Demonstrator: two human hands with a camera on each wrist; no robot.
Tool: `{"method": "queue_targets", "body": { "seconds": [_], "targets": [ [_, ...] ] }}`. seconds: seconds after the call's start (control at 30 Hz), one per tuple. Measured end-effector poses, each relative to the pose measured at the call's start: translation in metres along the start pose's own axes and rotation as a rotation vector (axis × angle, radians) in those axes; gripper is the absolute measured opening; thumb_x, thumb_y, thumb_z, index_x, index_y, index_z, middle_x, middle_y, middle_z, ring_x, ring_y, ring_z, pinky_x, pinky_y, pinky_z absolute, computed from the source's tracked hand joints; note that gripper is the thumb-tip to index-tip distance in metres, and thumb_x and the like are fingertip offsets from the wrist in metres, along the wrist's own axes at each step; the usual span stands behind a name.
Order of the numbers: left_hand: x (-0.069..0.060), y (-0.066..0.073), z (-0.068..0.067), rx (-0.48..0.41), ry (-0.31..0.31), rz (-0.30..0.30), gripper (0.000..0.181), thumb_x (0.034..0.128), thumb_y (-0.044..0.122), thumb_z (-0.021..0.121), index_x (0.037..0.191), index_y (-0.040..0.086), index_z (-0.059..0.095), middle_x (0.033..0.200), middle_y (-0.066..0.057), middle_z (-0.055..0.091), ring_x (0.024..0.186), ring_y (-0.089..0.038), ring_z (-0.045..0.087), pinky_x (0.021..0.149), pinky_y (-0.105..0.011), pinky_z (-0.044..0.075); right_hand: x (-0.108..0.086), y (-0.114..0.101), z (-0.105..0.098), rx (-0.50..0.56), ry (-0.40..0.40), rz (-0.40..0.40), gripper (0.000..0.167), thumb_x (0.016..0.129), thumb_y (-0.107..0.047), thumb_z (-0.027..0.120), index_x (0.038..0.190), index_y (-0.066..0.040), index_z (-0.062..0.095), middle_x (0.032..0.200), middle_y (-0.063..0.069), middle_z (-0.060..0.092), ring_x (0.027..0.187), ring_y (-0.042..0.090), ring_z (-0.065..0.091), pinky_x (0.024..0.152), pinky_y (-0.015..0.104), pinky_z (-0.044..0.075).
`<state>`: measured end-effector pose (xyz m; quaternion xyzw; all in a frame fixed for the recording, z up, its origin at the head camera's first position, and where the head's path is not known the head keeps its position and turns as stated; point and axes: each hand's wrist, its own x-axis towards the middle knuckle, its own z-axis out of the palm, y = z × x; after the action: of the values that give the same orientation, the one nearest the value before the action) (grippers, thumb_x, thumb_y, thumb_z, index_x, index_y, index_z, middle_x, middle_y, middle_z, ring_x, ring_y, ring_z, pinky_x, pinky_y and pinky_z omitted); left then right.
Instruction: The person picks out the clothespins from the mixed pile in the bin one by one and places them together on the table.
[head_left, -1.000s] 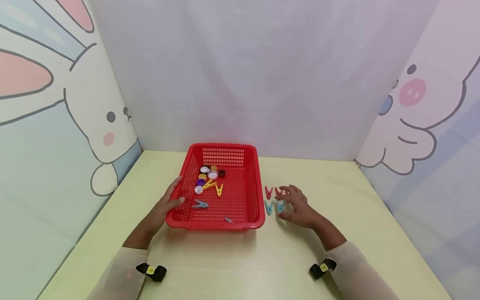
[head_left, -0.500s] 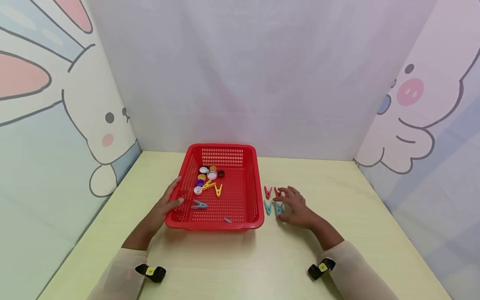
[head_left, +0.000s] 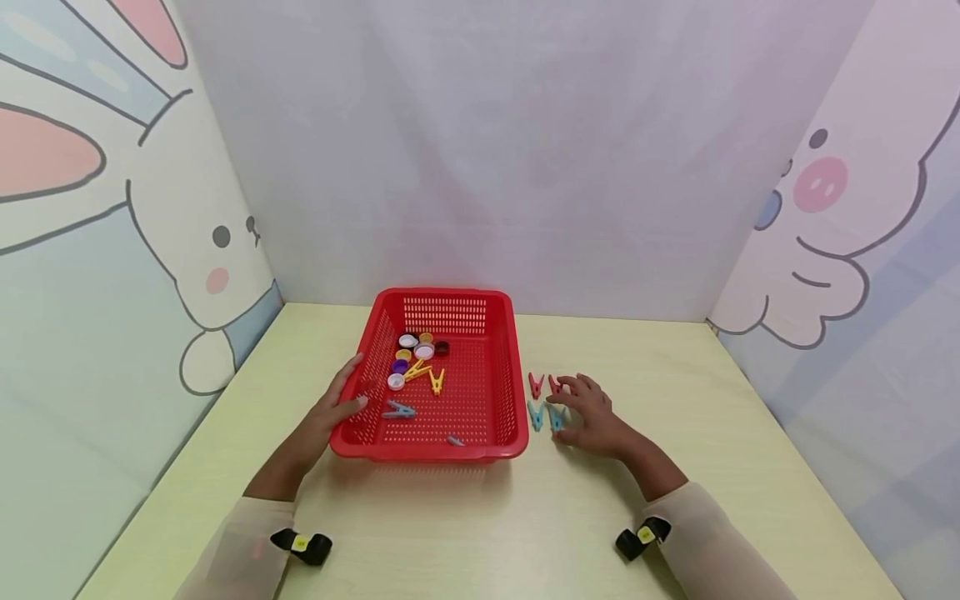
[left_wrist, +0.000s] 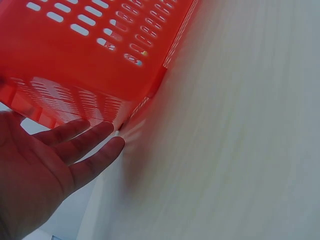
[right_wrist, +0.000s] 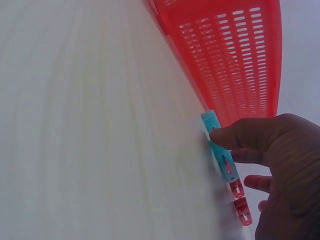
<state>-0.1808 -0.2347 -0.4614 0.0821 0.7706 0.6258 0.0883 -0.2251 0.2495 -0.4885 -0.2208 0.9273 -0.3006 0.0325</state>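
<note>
The left hand [head_left: 322, 421] grips the left side of a red basket [head_left: 498, 452], thumb over the rim and fingers along the outer wall. In the left wrist view, the fingers of the left hand [left_wrist: 55, 165] lie against the basket [left_wrist: 75, 65]. Bent over a light blue clothespin [head_left: 557, 419], the right hand [head_left: 596, 421] holds it between thumb and fingers. The right wrist view shows the thumb of the right hand [right_wrist: 285, 150] on a blue clothespin [right_wrist: 223, 159]. Another blue clothespin [head_left: 536, 417] and two red ones [head_left: 536, 385] lie beside it.
Inside the basket are several round caps [head_left: 424, 352], two yellow clothespins [head_left: 437, 382], a grey-blue clothespin [head_left: 400, 410] and a small grey piece [head_left: 455, 440]. Grey-white cloth [head_left: 480, 167] hangs behind the pale table [head_left: 637, 342], with cartoon-printed panels at both sides.
</note>
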Motion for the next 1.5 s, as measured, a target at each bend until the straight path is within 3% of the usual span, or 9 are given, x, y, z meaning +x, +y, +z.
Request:
{"method": "queue_targets", "body": {
  "seconds": [0.27,0.53,0.87,1.07,1.3,1.5],
  "targets": [
    [-0.001,0.000,0.000,0.001,0.003,-0.001,0.097,0.1037,0.021,0.066,0.176,0.038,0.003,0.177,-0.018,0.022,0.151,-0.050,0.044,0.098,-0.042,0.067,0.000,0.001,0.000,-0.001,0.006,0.008,0.060,0.083,-0.023,0.091,0.139,-0.019,0.072,0.169,0.019,0.041,0.164,0.053,0.012,0.124,0.088,0.009],
    [-0.001,0.000,0.001,-0.003,0.002,0.008,0.098,0.1036,0.019,0.066,0.176,0.037,0.003,0.177,-0.018,0.022,0.151,-0.051,0.044,0.098,-0.043,0.067,0.000,0.002,0.000,-0.008,0.006,0.011,0.069,0.082,-0.025,0.092,0.146,-0.019,0.068,0.170,0.018,0.041,0.164,0.053,0.013,0.124,0.089,0.011],
    [-0.002,-0.001,0.001,0.002,-0.001,0.015,0.097,0.1041,0.019,0.065,0.176,0.036,0.003,0.177,-0.019,0.023,0.151,-0.051,0.044,0.098,-0.043,0.067,-0.001,-0.001,0.000,-0.008,0.028,-0.036,0.075,0.082,-0.030,0.093,0.150,-0.016,0.065,0.169,0.020,0.041,0.162,0.053,0.017,0.122,0.088,0.016],
    [-0.002,0.000,0.002,0.003,-0.001,0.011,0.096,0.1045,0.019,0.065,0.176,0.036,0.003,0.176,-0.019,0.024,0.150,-0.051,0.045,0.099,-0.043,0.066,-0.001,-0.008,-0.008,0.010,0.054,-0.082,0.078,0.083,-0.029,0.092,0.153,-0.012,0.061,0.169,0.023,0.039,0.160,0.052,0.018,0.119,0.089,0.017],
    [0.000,0.001,0.001,0.003,0.002,0.008,0.096,0.1043,0.020,0.065,0.176,0.037,0.003,0.177,-0.019,0.023,0.150,-0.050,0.044,0.098,-0.043,0.066,0.003,-0.019,-0.020,0.004,0.065,-0.081,0.085,0.081,-0.025,0.094,0.157,-0.019,0.058,0.173,0.017,0.034,0.163,0.047,0.015,0.121,0.087,0.017],
    [-0.001,0.001,0.001,0.001,0.000,-0.007,0.095,0.1049,0.020,0.064,0.176,0.037,0.003,0.176,-0.019,0.024,0.150,-0.050,0.046,0.099,-0.043,0.066,0.004,-0.030,-0.031,0.017,0.099,-0.112,0.080,0.085,-0.023,0.091,0.157,-0.022,0.057,0.173,0.016,0.034,0.162,0.048,0.017,0.118,0.091,0.019]
  ]
}}
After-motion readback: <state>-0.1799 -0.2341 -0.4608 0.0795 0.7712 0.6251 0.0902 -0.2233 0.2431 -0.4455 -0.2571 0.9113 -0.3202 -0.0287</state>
